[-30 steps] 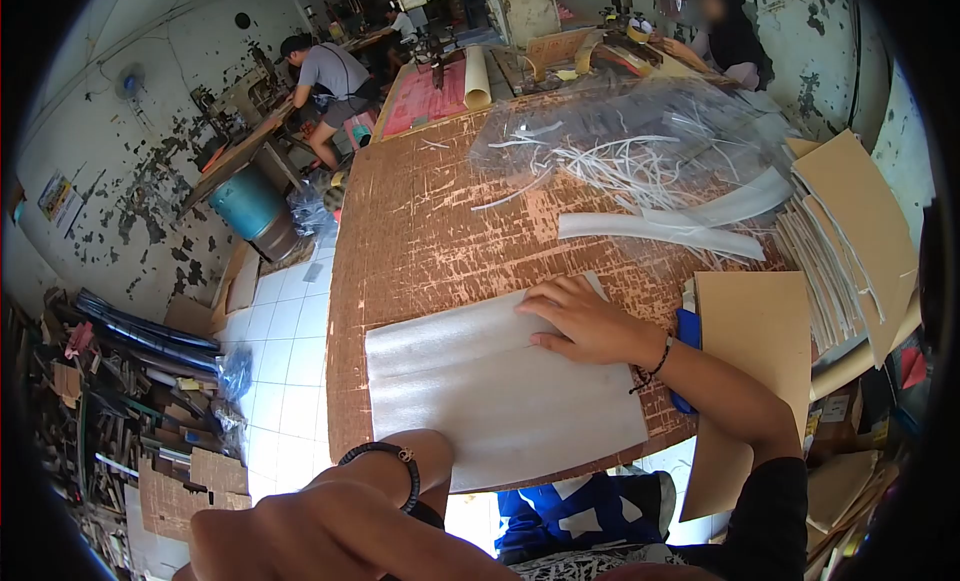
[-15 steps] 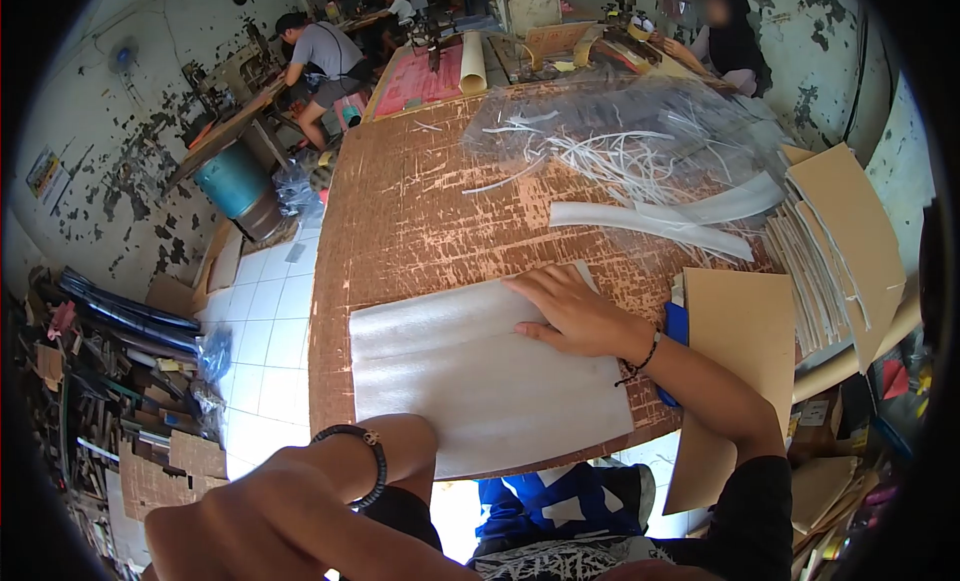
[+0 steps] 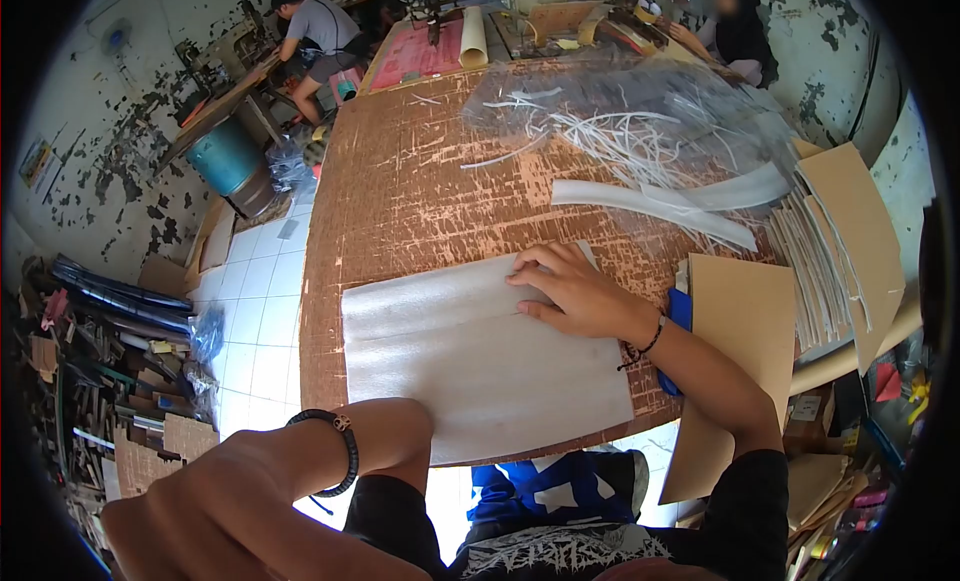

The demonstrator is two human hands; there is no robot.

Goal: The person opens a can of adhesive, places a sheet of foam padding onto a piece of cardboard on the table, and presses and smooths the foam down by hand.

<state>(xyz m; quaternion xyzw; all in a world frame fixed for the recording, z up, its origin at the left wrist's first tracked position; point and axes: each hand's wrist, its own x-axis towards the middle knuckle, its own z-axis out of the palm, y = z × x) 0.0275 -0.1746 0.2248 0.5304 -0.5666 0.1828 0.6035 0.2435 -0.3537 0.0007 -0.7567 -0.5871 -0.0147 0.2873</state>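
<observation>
A whitish, slightly shiny foam-like sheet (image 3: 480, 371) lies flat near the front edge of the brown, scratched tabletop (image 3: 400, 201). My right hand (image 3: 565, 291) rests on the sheet's upper right part, fingers a little bent and apart, thumb spread, nothing in it. Very close to the camera at the lower left is my left hand (image 3: 190, 511), raised off the table, its back and knuckles showing. Its fingertips are hidden, so anything in it cannot be made out. A dark bracelet circles each wrist.
White strips (image 3: 640, 141) and clear plastic (image 3: 700, 101) lie at the back right, with wider white bands (image 3: 650, 206) before them. Cardboard (image 3: 740, 331) overlaps a blue object (image 3: 677, 331) at the right edge; stacked cardboard (image 3: 850, 231) stands beyond. People sit in the background.
The view has shifted, and the sheet appears higher and further left. My left hand shows lower and further left. My right hand stays on the sheet, its fingers slightly more bent than half a second ago.
</observation>
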